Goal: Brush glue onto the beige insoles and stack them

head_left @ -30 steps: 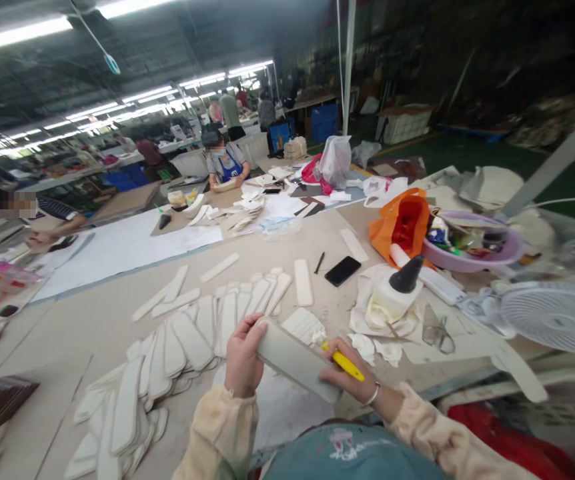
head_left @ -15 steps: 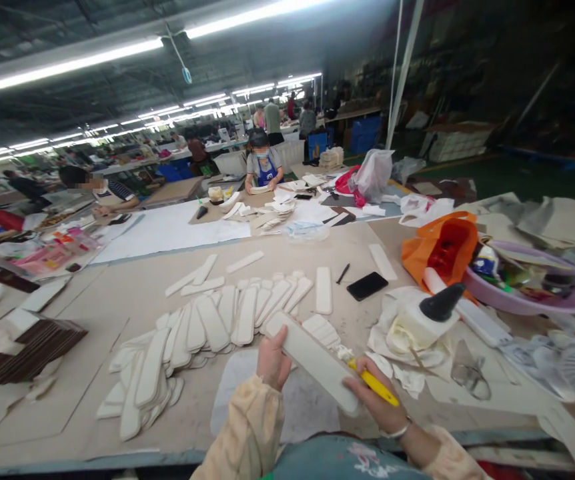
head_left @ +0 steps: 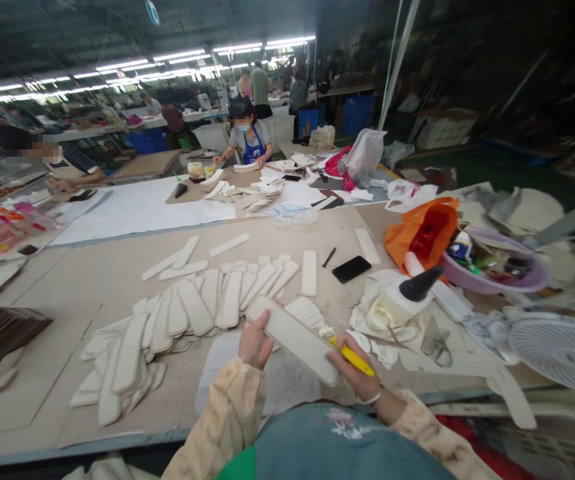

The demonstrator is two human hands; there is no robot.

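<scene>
Pinching strip point(head_left: 293, 340): left hand point(head_left: 255, 343) at its 10 o'clock end, right hand point(head_left: 356, 383) at 4 o'clock, also clasping yellow tool point(head_left: 357, 361)

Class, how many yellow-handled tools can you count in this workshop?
2: the near tool in the right hand, and the far tool at the hand of the blue-aproned co-worker opposite. More may be hidden.

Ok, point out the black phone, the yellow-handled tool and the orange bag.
Black phone point(head_left: 351, 269): head view, screen.
Yellow-handled tool point(head_left: 357, 361): head view, handle.
Orange bag point(head_left: 401, 241): head view, outer side.
</scene>
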